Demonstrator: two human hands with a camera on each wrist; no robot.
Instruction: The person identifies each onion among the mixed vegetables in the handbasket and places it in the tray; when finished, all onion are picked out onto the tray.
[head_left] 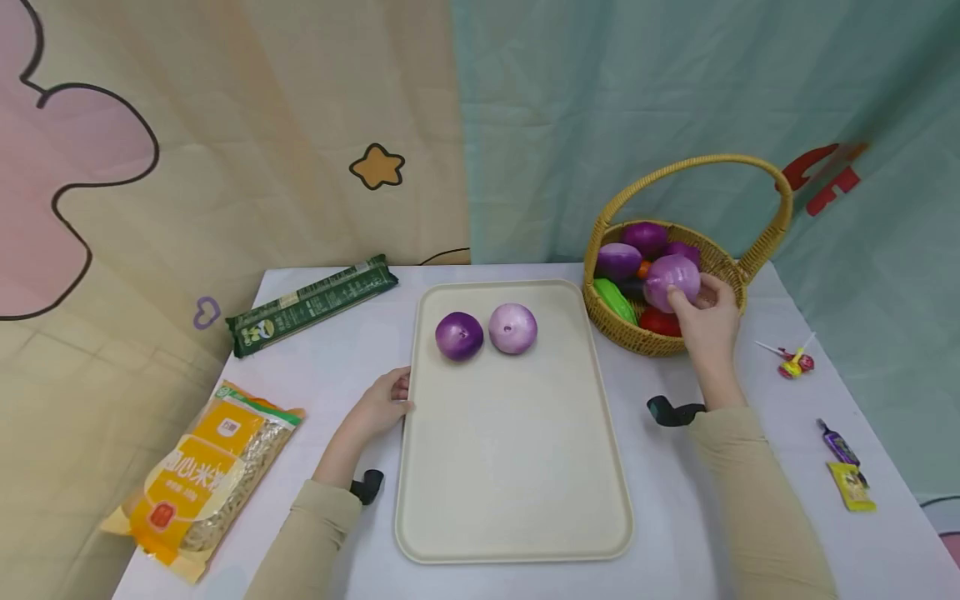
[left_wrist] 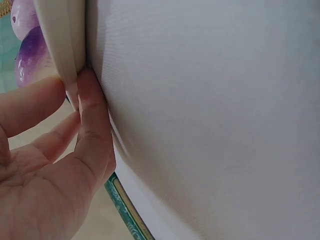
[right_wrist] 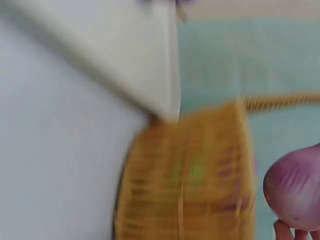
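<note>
My right hand holds a purple onion at the mouth of a wicker basket, thumb on its near side. In the right wrist view the onion shows at the right edge, with fingertips under it. My left hand pinches the left rim of a cream tray; the left wrist view shows fingers on both sides of that rim. Toward the tray's far end sit a dark purple onion-like vegetable and a paler purple onion, side by side.
Several vegetables fill the basket, among them a green one, a red one and purple ones; its tall handle arches above. A green packet and a yellow bag lie left. Lollipops and small wrapped sweets lie right.
</note>
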